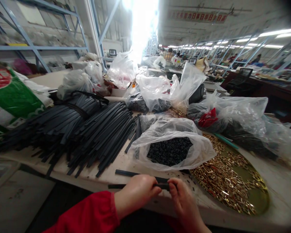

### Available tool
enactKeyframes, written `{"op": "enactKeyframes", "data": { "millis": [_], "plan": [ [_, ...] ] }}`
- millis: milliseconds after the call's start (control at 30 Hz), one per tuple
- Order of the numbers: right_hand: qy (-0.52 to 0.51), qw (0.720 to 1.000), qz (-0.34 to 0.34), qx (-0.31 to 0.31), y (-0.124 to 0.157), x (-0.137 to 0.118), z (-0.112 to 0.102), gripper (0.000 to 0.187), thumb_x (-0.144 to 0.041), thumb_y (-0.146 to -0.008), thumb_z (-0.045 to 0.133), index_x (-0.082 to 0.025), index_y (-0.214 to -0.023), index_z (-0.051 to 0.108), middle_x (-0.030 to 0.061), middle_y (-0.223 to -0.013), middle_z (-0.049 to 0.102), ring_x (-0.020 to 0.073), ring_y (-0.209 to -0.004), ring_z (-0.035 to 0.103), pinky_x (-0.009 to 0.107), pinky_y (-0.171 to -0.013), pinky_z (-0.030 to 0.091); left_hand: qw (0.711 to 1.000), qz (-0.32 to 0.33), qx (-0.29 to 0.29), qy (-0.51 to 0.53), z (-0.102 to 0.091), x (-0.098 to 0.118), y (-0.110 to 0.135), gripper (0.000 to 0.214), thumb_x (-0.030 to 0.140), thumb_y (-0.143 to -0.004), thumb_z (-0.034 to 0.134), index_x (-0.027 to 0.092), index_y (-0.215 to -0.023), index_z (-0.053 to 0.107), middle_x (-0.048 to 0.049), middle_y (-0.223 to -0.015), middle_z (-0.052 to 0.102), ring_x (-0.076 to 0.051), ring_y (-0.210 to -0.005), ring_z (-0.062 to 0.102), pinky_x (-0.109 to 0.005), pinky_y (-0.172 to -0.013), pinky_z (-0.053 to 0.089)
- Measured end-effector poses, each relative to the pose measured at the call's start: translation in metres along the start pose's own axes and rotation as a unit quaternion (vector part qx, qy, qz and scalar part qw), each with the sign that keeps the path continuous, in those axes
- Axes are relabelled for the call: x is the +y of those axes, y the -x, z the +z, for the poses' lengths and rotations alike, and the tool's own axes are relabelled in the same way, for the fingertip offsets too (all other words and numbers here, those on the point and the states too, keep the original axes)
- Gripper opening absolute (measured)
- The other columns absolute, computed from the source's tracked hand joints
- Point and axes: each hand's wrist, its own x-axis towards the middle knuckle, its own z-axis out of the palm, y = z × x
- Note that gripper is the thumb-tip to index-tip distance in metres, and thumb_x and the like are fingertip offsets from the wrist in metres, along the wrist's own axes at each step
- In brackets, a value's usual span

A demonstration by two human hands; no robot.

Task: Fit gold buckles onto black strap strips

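Note:
My left hand (138, 191), in a red sleeve, is closed around a narrow black strip (116, 186) at the table's front edge. One end of the strip sticks out to the left. My right hand (184, 202) pinches the same strip a little further right, thumb on top; what lies inside its fingers is hidden. Just behind both hands, a second black strip (126, 173) lies on the table (106, 176). Beyond it stands an open clear plastic bag (138, 150) filled with small black pieces (171, 152), which look like short loops.
A heap of long black strips (104, 132) covers the table's left side. To the right, a round golden tray (263, 194) holds many small gold metal pieces (223, 178). Stuffed plastic bags (157, 89) line the back, a green-and-white sack (16, 94) the far left.

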Motion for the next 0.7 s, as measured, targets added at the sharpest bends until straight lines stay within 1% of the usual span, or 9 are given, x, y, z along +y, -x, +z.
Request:
{"op": "enactKeyframes", "data": {
  "millis": [100,167,233,300,367,433,533,600,700],
  "plan": [
    [0.055,0.996,0.074,-0.003,-0.021,0.022,0.001,0.031,-0.038,-0.089,0.028,-0.02,-0.081,0.052,0.0064,-0.072,0.062,0.0222,-0.068,0.058,0.033,-0.061,0.044,0.99,0.002,0.13,-0.057,-0.026,-0.023,-0.009,0.023,0.032,-0.083,0.045,0.018,-0.079,0.062,-0.0059,-0.08,0.064,-0.019,-0.075,0.058,-0.025,-0.065,0.04],
    [0.071,0.993,0.09,-0.015,-0.028,0.036,0.006,0.034,-0.039,-0.089,0.026,-0.02,-0.078,0.052,0.0075,-0.072,0.061,0.023,-0.069,0.057,0.034,-0.062,0.044,0.975,-0.025,0.208,-0.079,-0.045,-0.041,-0.016,0.024,0.03,-0.086,0.04,0.018,-0.078,0.059,-0.0047,-0.081,0.062,-0.017,-0.075,0.057,-0.024,-0.067,0.04],
    [0.074,0.993,0.085,-0.015,-0.027,0.043,0.011,0.035,-0.039,-0.089,0.026,-0.019,-0.08,0.053,0.0086,-0.076,0.061,0.0235,-0.073,0.057,0.036,-0.066,0.043,0.958,-0.071,0.26,-0.094,-0.063,-0.057,-0.029,0.023,0.029,-0.087,0.039,0.018,-0.082,0.058,-0.0045,-0.084,0.061,-0.016,-0.078,0.057,-0.025,-0.071,0.04],
    [0.076,0.994,0.074,-0.002,-0.023,0.047,0.017,0.033,-0.041,-0.088,0.03,-0.019,-0.084,0.054,0.0095,-0.081,0.061,0.0243,-0.078,0.056,0.037,-0.07,0.043,0.952,-0.097,0.271,-0.1,-0.079,-0.07,-0.052,0.02,0.025,-0.087,0.039,0.017,-0.089,0.058,-0.006,-0.092,0.061,-0.016,-0.085,0.056,-0.026,-0.077,0.04],
    [0.078,0.995,0.065,0.024,-0.018,0.049,0.021,0.033,-0.043,-0.087,0.033,-0.018,-0.087,0.055,0.0103,-0.086,0.061,0.0252,-0.082,0.056,0.039,-0.073,0.042,0.953,-0.122,0.26,-0.1,-0.09,-0.079,-0.08,0.019,0.024,-0.087,0.041,0.016,-0.09,0.058,-0.0071,-0.095,0.06,-0.017,-0.089,0.056,-0.028,-0.081,0.04],
    [0.076,0.994,0.05,0.052,-0.014,0.052,0.024,0.033,-0.044,-0.086,0.036,-0.018,-0.09,0.055,0.0109,-0.089,0.062,0.0254,-0.086,0.055,0.039,-0.076,0.042,0.955,-0.157,0.235,-0.092,-0.095,-0.086,-0.11,0.018,0.027,-0.085,0.048,0.014,-0.094,0.058,-0.007,-0.098,0.059,-0.018,-0.09,0.056,-0.034,-0.082,0.043],
    [0.078,0.993,0.017,0.083,-0.011,0.056,0.027,0.031,-0.043,-0.086,0.038,-0.018,-0.091,0.056,0.0104,-0.091,0.063,0.0248,-0.088,0.056,0.039,-0.078,0.042,0.953,-0.212,0.206,-0.064,-0.094,-0.093,-0.144,0.029,0.03,-0.084,0.051,0.015,-0.109,0.052,-0.0072,-0.109,0.055,-0.019,-0.092,0.056,-0.039,-0.078,0.048],
    [0.079,0.993,0.006,0.088,-0.011,0.057,0.027,0.029,-0.042,-0.086,0.039,-0.019,-0.091,0.057,0.0096,-0.091,0.063,0.0244,-0.088,0.056,0.039,-0.077,0.041,0.95,-0.235,0.202,-0.034,-0.094,-0.097,-0.153,0.031,0.03,-0.084,0.051,0.015,-0.112,0.05,-0.0077,-0.111,0.054,-0.02,-0.094,0.056,-0.039,-0.078,0.048],
    [0.074,0.993,0.003,0.093,-0.011,0.056,0.027,0.027,-0.04,-0.085,0.041,-0.019,-0.09,0.057,0.0093,-0.09,0.063,0.0241,-0.087,0.056,0.04,-0.078,0.041,0.946,-0.242,0.215,0.026,-0.101,-0.102,-0.146,0.03,0.03,-0.084,0.052,0.016,-0.111,0.051,-0.0071,-0.111,0.054,-0.019,-0.094,0.055,-0.038,-0.078,0.048]
  ]
}}
